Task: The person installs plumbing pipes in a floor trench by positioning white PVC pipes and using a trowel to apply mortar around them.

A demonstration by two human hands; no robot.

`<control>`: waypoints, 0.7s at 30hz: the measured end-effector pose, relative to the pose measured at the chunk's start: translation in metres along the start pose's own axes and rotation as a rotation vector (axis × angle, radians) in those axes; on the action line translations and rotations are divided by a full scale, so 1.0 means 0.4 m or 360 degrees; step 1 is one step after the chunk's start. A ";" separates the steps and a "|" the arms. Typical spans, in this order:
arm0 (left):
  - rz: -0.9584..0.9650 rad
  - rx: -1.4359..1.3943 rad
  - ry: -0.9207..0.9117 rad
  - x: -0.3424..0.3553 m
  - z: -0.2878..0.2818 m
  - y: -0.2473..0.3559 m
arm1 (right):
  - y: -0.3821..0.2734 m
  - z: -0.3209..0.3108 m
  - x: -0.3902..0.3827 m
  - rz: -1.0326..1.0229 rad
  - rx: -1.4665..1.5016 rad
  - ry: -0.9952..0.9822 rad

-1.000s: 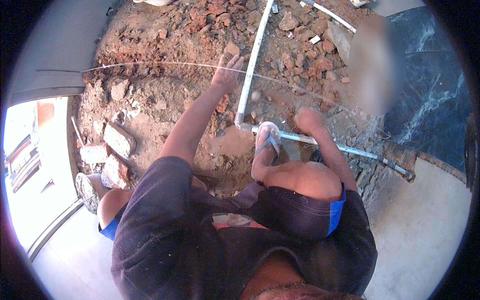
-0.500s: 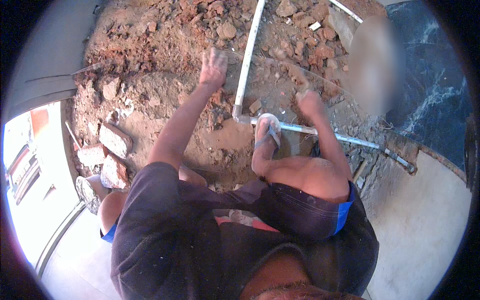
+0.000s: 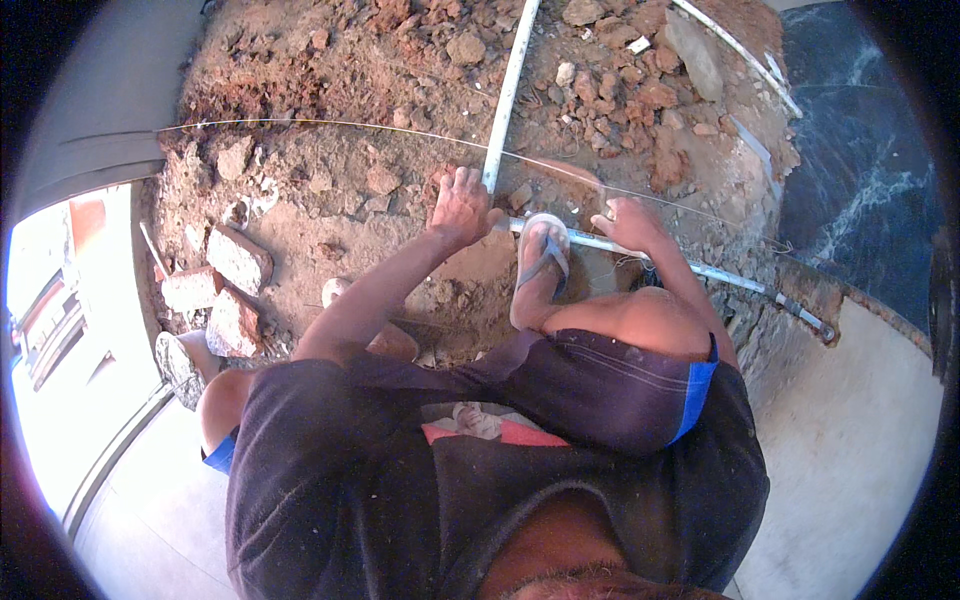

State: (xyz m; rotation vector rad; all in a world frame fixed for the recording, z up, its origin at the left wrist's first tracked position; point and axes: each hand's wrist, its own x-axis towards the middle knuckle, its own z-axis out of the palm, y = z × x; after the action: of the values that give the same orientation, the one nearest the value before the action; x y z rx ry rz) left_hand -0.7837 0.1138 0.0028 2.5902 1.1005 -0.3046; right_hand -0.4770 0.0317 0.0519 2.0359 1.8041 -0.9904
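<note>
My left hand is closed around the lower end of the upright-running white pipe, covering most of the elbow joint. Off to the right, my right hand is curled just above the second white pipe, beside my foot. A thin reddish strip, blurred, runs up and left from its fingertips; whether they hold it is unclear. My sandalled foot rests against that second pipe. A taut string crosses the soil beyond both hands.
Broken bricks lie at the left by a doorway. Rubble and soil spread across the far side. Another white pipe runs at the far right, near a dark marbled slab. Pale concrete floor lies at the right.
My left hand has come off the soil, moving right and nearer to the pipe elbow. My right hand has shifted slightly nearer. The view has tilted a little, and the string shows more clearly.
</note>
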 end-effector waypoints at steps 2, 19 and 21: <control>-0.0251 -0.0140 -0.0017 0.002 0.018 0.017 | -0.009 -0.029 -0.011 0.0054 0.0012 -0.0032; -0.0928 -0.1019 0.0361 0.011 0.085 0.021 | 0.021 -0.003 -0.017 -0.0474 0.0120 -0.0115; -0.0902 -0.1036 0.0300 0.015 0.065 0.037 | 0.101 0.120 0.098 -0.0778 0.0183 -0.0155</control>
State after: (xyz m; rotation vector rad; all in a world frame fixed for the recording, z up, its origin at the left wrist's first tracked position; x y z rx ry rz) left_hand -0.7709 0.0986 -0.0205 1.7341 1.6569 0.1673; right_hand -0.4539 0.0256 -0.0180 1.5947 2.2914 -1.3187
